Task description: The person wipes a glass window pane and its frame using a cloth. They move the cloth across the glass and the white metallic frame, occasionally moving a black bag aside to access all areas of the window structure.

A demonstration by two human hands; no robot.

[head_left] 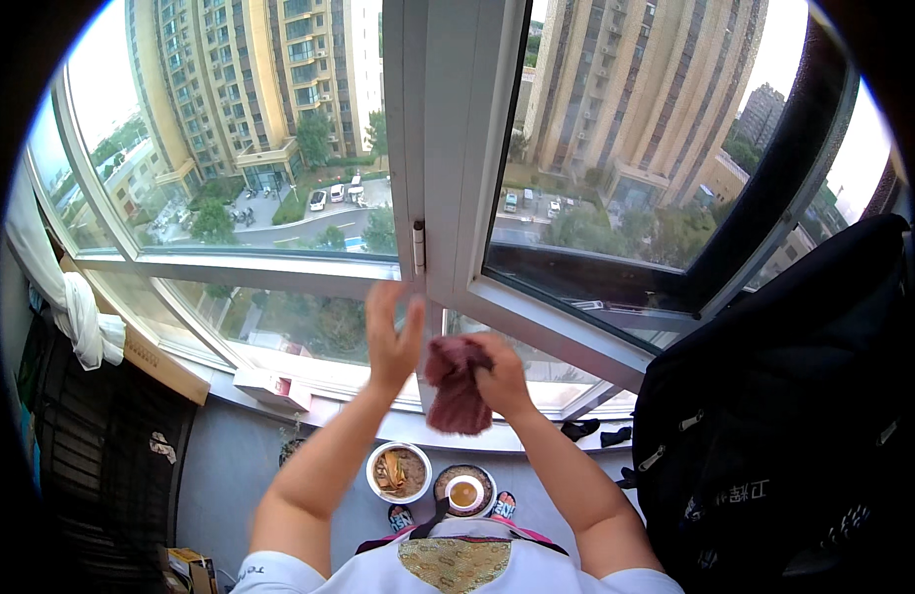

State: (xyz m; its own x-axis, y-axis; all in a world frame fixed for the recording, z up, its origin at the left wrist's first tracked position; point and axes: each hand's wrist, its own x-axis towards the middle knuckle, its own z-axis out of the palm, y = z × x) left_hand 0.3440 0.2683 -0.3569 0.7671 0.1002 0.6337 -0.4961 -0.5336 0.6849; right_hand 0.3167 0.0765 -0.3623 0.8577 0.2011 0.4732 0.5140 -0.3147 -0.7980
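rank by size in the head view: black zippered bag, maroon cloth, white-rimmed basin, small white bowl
1. Black zippered bag
2. Maroon cloth and white-rimmed basin: too close to rank, the cloth being nearer the camera
3. Small white bowl

Brt daylt, fisheye-bent edges, blk corners

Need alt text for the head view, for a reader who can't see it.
A person's right hand holds a maroon cloth up before tall windows, the left hand raised open and empty beside it. Outside stand high-rise buildings; two round containers rest on the floor below.
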